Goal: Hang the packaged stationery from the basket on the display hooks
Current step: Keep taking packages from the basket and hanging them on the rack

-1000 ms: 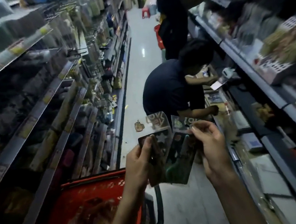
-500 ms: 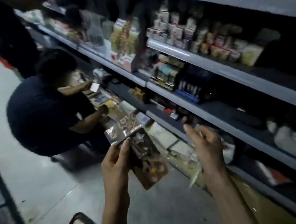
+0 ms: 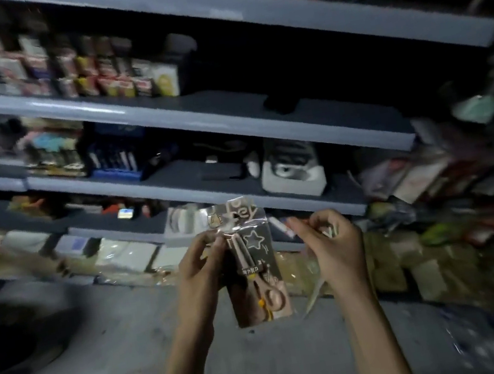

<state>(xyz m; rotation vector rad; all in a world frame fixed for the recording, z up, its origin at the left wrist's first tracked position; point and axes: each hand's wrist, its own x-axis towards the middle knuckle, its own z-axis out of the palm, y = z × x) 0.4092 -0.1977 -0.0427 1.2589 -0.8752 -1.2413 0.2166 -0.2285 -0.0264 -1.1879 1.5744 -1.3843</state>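
Scissors pack: glossy clear plastic over matt dark card. Shelves: smooth painted metal, slight sheen. Floor: smooth, dull grey.

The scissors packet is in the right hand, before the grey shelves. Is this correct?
No: the head view shows the left hand gripping the scissors packet before the grey shelves; the right hand pinches a thin clear packet.

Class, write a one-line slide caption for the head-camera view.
Facing grey store shelves, the left hand grips a packaged pair of scissors while the right hand pinches a clear packet.
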